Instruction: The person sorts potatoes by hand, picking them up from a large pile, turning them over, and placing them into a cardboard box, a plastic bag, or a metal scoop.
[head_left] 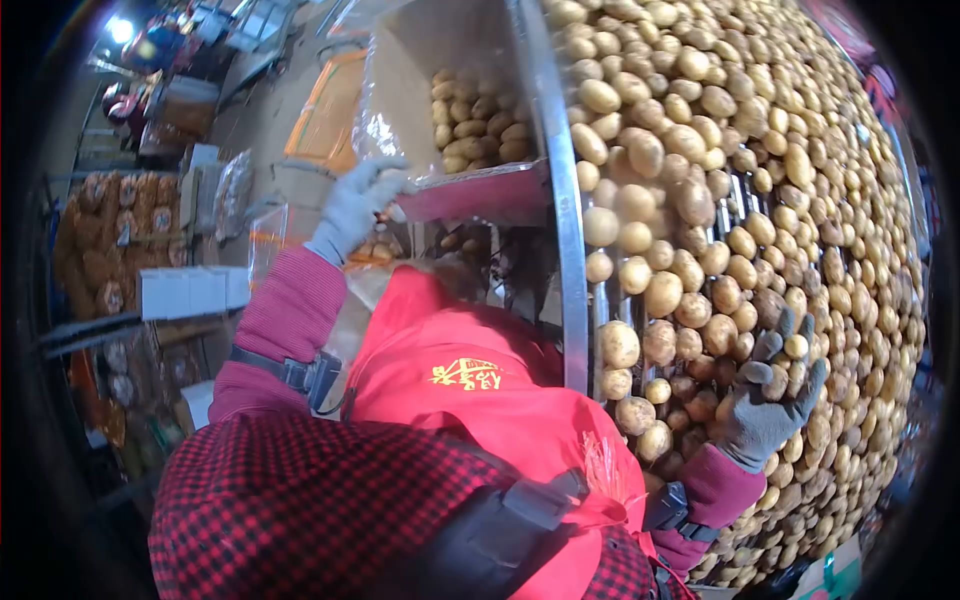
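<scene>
My left hand (358,205), in a grey glove, is at the near left corner of an open cardboard box (470,195) lined with clear plastic. Its fingers bend around the edge there, slightly blurred. Potatoes (475,125) lie inside the box. On the right, my right hand (770,405), also gloved in grey, reaches into a wide spread of loose potatoes (690,270). Its fingers curl partly around small potatoes (795,347), with the fingertips pointing away from me. Part of its grip is hidden.
A metal rail (565,200) separates the box from the potato-covered rollers (740,195). An orange-edged crate (330,105) stands behind the box. At left are white boxes (195,292) and stacked filled bags (115,235). Another person (125,105) is at the far left.
</scene>
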